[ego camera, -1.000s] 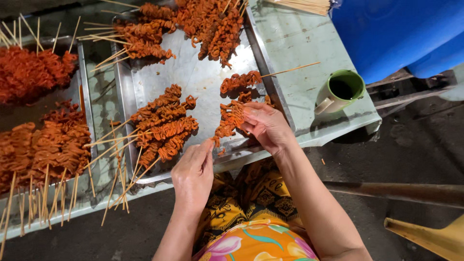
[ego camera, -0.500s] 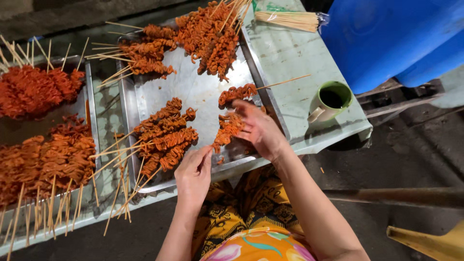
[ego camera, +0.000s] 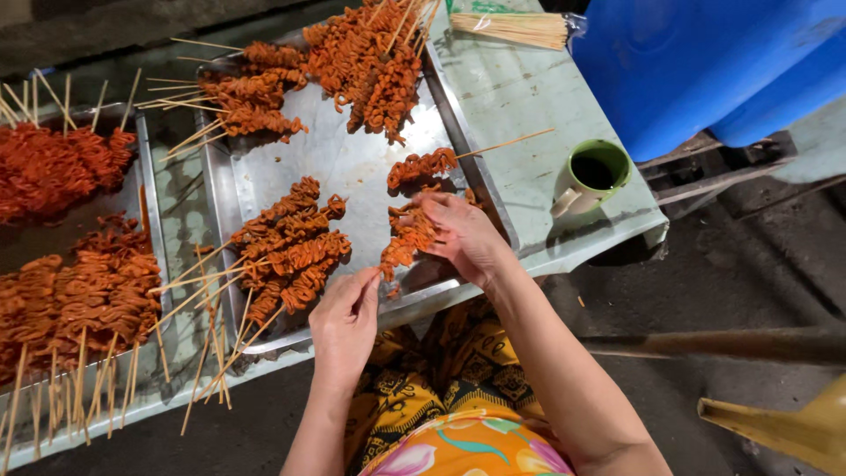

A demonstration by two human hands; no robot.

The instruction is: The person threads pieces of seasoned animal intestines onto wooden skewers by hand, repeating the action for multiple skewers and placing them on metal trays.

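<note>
A large metal tray [ego camera: 352, 163] lies on a pale green table and carries orange-red skewered coils on bamboo sticks. My left hand [ego camera: 345, 322] pinches the lower end of one coiled skewer [ego camera: 401, 242] at the tray's front edge. My right hand [ego camera: 467, 236] grips the upper part of that same skewer, fingers curled over it. A finished pile of skewers [ego camera: 291, 247] rests just left of my hands. One single skewer [ego camera: 423, 166] lies above my right hand, its stick pointing right.
More skewer heaps sit at the tray's back [ego camera: 370, 62] and on a second tray [ego camera: 79, 273] to the left. A green mug [ego camera: 595, 172] stands on the table at right, a bundle of bare sticks [ego camera: 511, 28] behind it, and a blue barrel [ego camera: 705, 62] beyond.
The view has shifted slightly. Both hands stay on the same skewer at the tray's front edge, the left fingers sliding up closer to the meat.
</note>
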